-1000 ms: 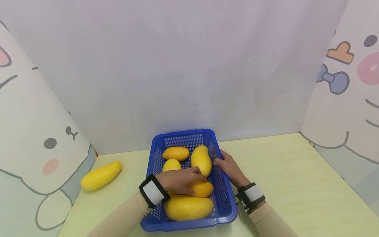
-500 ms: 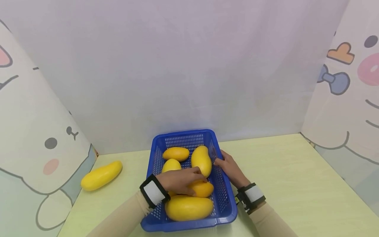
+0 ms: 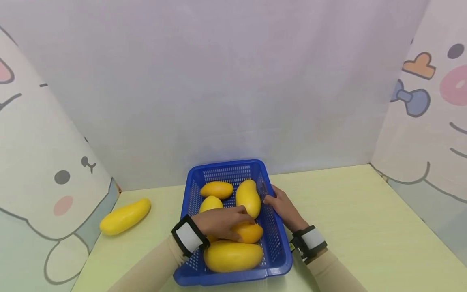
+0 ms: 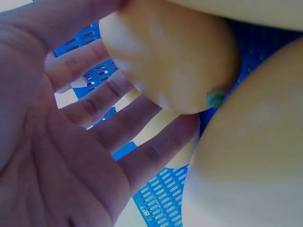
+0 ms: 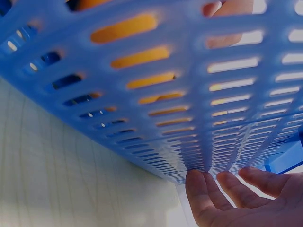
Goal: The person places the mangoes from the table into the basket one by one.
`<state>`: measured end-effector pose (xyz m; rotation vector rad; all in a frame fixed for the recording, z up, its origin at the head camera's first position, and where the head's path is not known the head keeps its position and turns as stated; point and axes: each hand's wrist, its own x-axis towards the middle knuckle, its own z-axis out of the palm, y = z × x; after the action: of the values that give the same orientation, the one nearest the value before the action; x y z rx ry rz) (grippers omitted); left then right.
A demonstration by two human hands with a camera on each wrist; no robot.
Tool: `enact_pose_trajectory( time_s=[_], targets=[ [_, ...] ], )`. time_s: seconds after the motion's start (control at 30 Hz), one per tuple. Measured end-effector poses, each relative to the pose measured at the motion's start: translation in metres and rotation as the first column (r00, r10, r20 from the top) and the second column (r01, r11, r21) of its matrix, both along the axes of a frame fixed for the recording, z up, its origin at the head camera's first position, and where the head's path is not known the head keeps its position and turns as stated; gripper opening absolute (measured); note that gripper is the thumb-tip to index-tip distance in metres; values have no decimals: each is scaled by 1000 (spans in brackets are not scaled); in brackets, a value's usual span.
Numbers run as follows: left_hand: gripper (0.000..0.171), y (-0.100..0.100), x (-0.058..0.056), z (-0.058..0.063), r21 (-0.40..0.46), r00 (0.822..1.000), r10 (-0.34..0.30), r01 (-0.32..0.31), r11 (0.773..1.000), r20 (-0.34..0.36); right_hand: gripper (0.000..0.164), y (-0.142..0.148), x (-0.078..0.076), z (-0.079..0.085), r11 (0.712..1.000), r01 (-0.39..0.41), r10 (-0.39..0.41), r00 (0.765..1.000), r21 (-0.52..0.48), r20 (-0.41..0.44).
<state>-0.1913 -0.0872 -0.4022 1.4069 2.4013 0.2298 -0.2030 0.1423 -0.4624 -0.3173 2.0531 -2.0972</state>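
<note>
A blue perforated plastic basket [image 3: 233, 278] stands on the table and holds several yellow mangoes. Reaching inside, my left hand [image 3: 222, 223] grips an orange-yellow mango [image 3: 249, 233], thumb on the near side and fingers over the far side. That mango [image 4: 170, 56] shows a small green stem nub in the left wrist view. Just in front of it lies a large yellow mango [image 3: 233, 256]. My right hand [image 3: 288, 209] holds the basket's right side, thumb over the rim. In the right wrist view, its fingertips [image 5: 196, 184] press against the slotted outer wall.
Another long yellow mango [image 3: 125, 217] lies on the pale green table [image 3: 346, 227] left of the basket. Farther back inside are a small orange mango [image 3: 217, 189], a curved yellow one [image 3: 248, 198] and a partly covered one [image 3: 211, 203]. A pale wall [image 3: 233, 81] rises behind.
</note>
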Motion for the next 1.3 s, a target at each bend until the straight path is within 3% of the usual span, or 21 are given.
enact_pose_trajectory(
  time_s=[0.33,0.5,0.9,1.03,1.3],
  targets=[
    [45,-1,-2,-1,-2,1000,4,-4,1000,-23,51,0,6,13,1000,-18,18,1000,-3,21],
    [44,-2,-1,-1,-3,999,11,-11,1000,-47,52,0,1,2,1000,-1,1,1000,3,17],
    [42,-1,1,6,36,997,19,-16,999,-72,55,-1,2,2,999,20,-20,1000,26,-5],
    [46,-1,3,10,83,988,14,-1,997,-153,54,-1,1,1,1000,7,-7,1000,18,12],
    [60,-2,7,19,190,941,62,2,982,-333,50,-1,9,19,1000,-16,16,1000,11,26]
  ],
)
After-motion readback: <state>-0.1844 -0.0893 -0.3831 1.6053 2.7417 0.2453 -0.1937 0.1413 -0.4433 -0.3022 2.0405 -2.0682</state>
